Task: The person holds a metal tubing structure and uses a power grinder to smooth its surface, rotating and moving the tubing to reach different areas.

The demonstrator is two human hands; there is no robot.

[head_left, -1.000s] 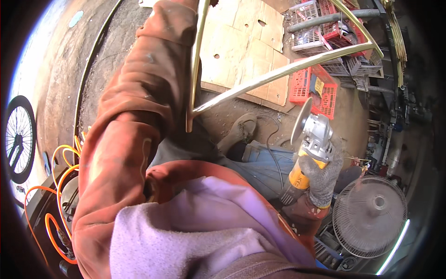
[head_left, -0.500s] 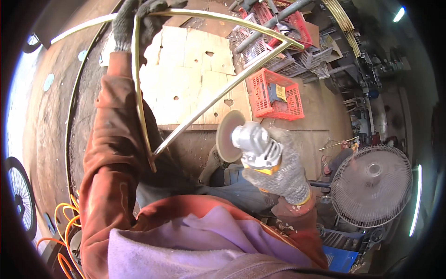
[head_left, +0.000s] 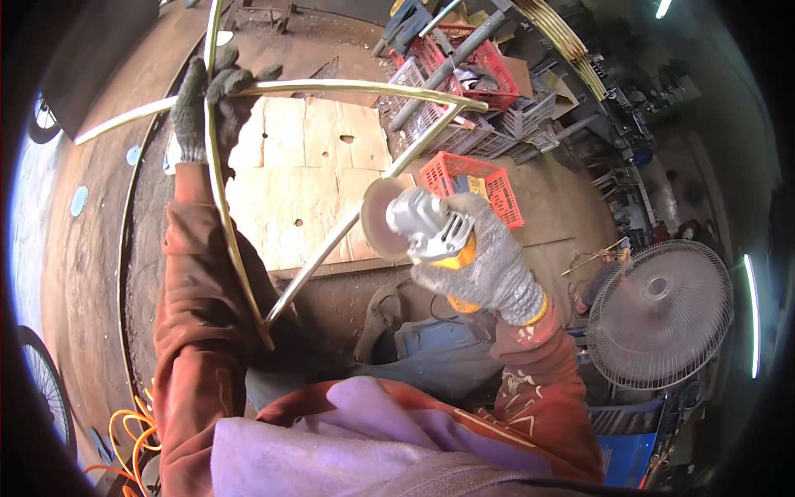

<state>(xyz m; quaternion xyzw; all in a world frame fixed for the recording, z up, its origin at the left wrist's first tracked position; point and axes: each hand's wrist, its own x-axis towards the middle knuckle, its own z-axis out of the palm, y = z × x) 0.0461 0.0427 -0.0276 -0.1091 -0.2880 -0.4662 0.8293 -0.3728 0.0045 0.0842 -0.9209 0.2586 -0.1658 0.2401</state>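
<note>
A brown workshop floor [head_left: 530,265] spreads beneath me, with holed cardboard sheets [head_left: 281,199] lying flat in front of me. Above them, an angular frame of shiny, brass-coloured metal tubes [head_left: 319,263] spans from the left to the upper middle, its lowest corner pointing down beside my left sleeve [head_left: 195,290]. A round wire-guarded fan [head_left: 658,331] stands close to my right arm, filling the space on that side. Beyond the frame, stacked red and grey crates [head_left: 517,124] crowd the upper right, a grey pipe [head_left: 454,68] slanting across them; a single red crate [head_left: 507,197] sits nearer, just past my right hand [head_left: 493,269]. At far left are a spoked wheel [head_left: 43,393] and loops of orange hose [head_left: 137,435].

That gloved right hand is wrapped firmly around an angle grinder [head_left: 431,222]. Its disc [head_left: 379,219] overlaps the slanting tube in view; I cannot tell whether they touch. My left hand [head_left: 191,116], in a dark glove, grasps the frame where two tubes cross.

Half a second ago, my left hand was cut off by the top edge, and the disc stood clear of the slanting tube.
</note>
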